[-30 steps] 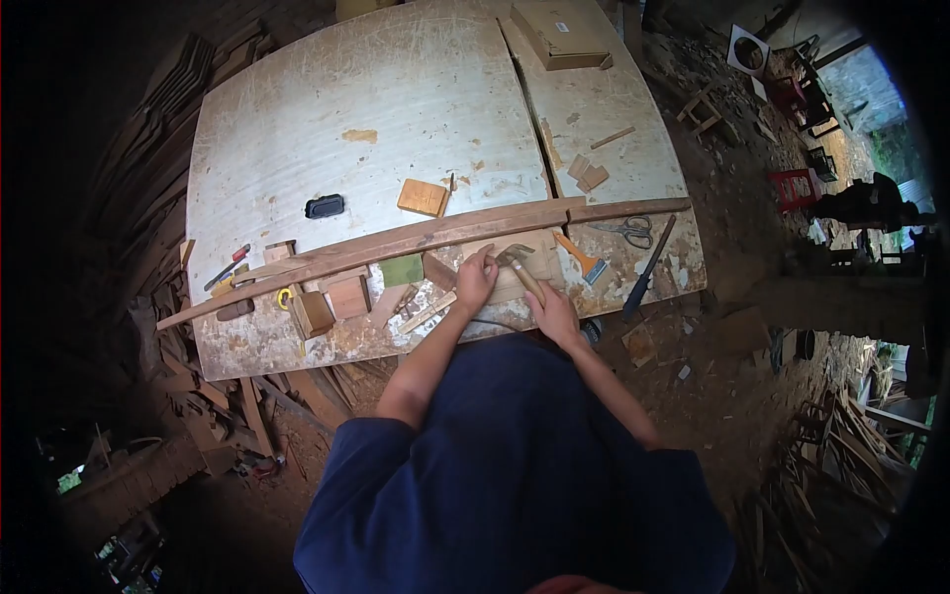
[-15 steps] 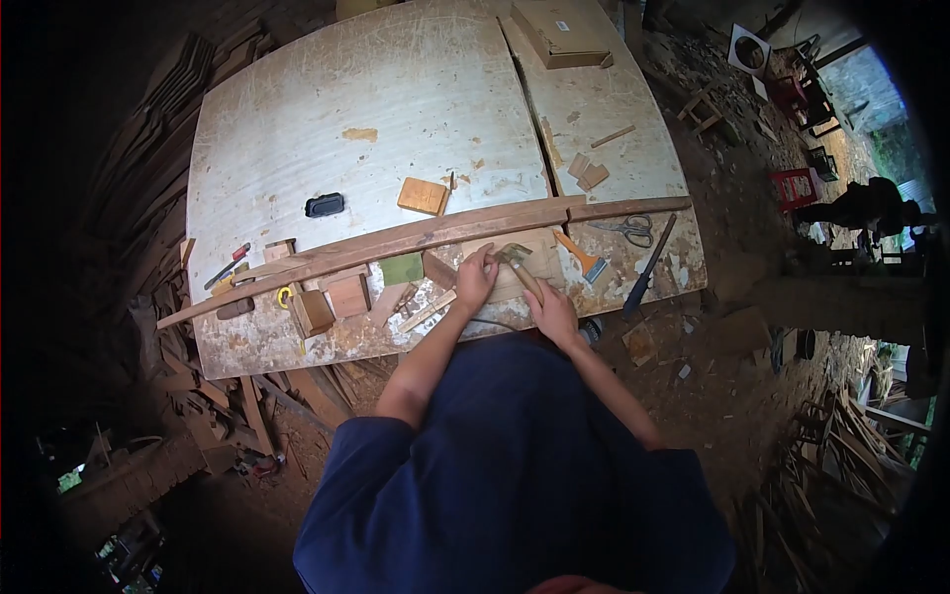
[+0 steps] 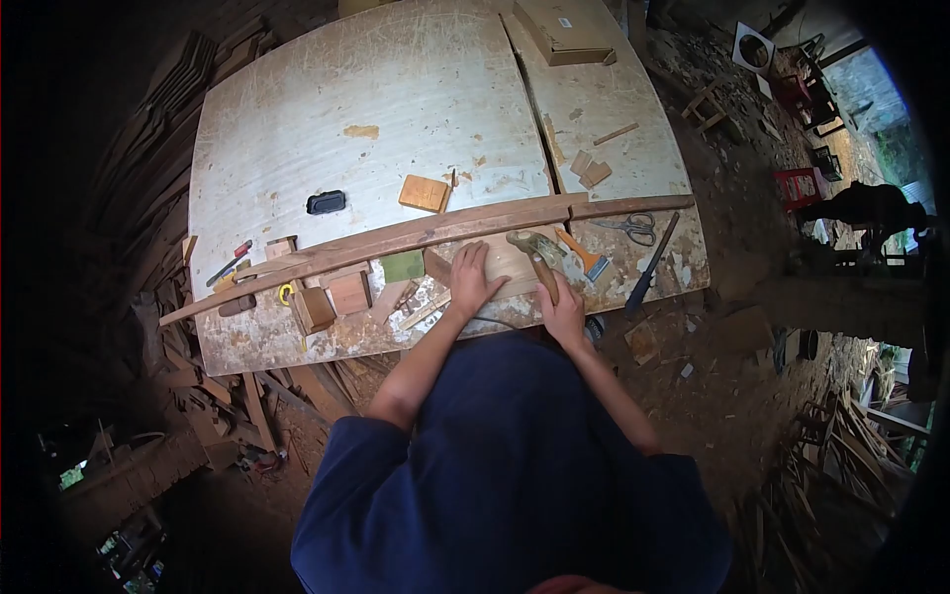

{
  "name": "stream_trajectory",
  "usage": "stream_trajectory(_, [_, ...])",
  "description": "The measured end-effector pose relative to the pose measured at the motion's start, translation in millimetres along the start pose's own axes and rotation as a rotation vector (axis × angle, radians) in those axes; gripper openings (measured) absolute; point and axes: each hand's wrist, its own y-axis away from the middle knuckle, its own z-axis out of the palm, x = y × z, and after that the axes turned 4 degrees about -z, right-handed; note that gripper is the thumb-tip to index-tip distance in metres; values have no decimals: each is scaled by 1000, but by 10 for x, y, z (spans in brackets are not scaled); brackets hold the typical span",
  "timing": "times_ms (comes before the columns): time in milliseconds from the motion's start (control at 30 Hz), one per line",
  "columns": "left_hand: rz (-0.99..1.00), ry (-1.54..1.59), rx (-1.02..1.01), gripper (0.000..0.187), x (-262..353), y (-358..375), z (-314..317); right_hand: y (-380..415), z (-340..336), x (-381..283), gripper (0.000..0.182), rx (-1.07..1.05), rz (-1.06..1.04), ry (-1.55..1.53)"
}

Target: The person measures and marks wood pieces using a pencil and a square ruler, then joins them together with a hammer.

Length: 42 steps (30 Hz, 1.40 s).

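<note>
My left hand [image 3: 473, 280] lies with its fingers stretched out on a pale wooden board [image 3: 513, 281] at the near side of the workbench. In my right hand [image 3: 563, 315] is the wooden handle of a hammer [image 3: 540, 265], its metal head pointing away from me above the board's right part. Left of my left hand are a dark wood block [image 3: 438, 267], a green square [image 3: 402, 266] and a light wooden strip [image 3: 426, 310]. An orange-handled brush [image 3: 584, 255] lies just right of the hammer.
A long wooden beam [image 3: 396, 242] crosses the workbench [image 3: 356, 89] beyond my hands. Scissors [image 3: 633, 229] and a dark-handled file [image 3: 652, 265] lie to the right. Wood blocks [image 3: 348, 293] and a tape measure [image 3: 286, 294] are at the left; a cardboard box [image 3: 564, 32] stands at the far side.
My left hand has moved down from near the hammer head and now rests flat on the board. My right hand and the hammer have shifted slightly right.
</note>
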Motion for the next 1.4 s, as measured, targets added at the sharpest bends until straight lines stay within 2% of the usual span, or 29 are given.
stream_trajectory(67, [14,-93,-20,92,-74,69,-32,-8,-16,-10,39,42,-11,-24])
stream_trajectory(267, [15,-134,-49,97,-161,128,45,-86,110,224,40,-347,86,157])
stream_trajectory(367, [7,-115,-41,97,-129,133,18,-128,57,-14,39,-79,-55,56])
stream_trajectory(467, [4,-121,-48,97,-140,128,27,-70,9,-59,38,41,-132,21])
stream_trajectory(667, [-1,-120,-62,99,-159,126,44,-67,3,116,38,-315,-6,206])
stream_trajectory(767, [-4,-109,-57,99,-146,129,27,-61,-32,-36,37,-34,-143,58])
stream_trajectory(867, [-13,-109,-57,99,-125,129,15,-10,-19,-24,38,36,-160,18])
stream_trajectory(967, [-33,-100,-82,98,-161,126,48,-35,-4,135,37,-315,18,147])
stream_trajectory(1067, [-10,-109,-84,98,-170,121,30,-106,-8,116,37,-233,-62,112])
stream_trajectory(1167, [-13,-103,-77,97,-163,127,30,-142,-89,-165,37,18,-176,3])
stream_trajectory(1267, [-10,-102,-81,97,-190,127,47,-67,8,-31,36,38,-174,7])
stream_trajectory(1367, [-3,-97,-77,97,-194,128,46,-89,29,125,35,-321,-35,177])
stream_trajectory(1400, [0,-97,-73,97,-199,106,39,-107,50,119,34,-342,-14,200])
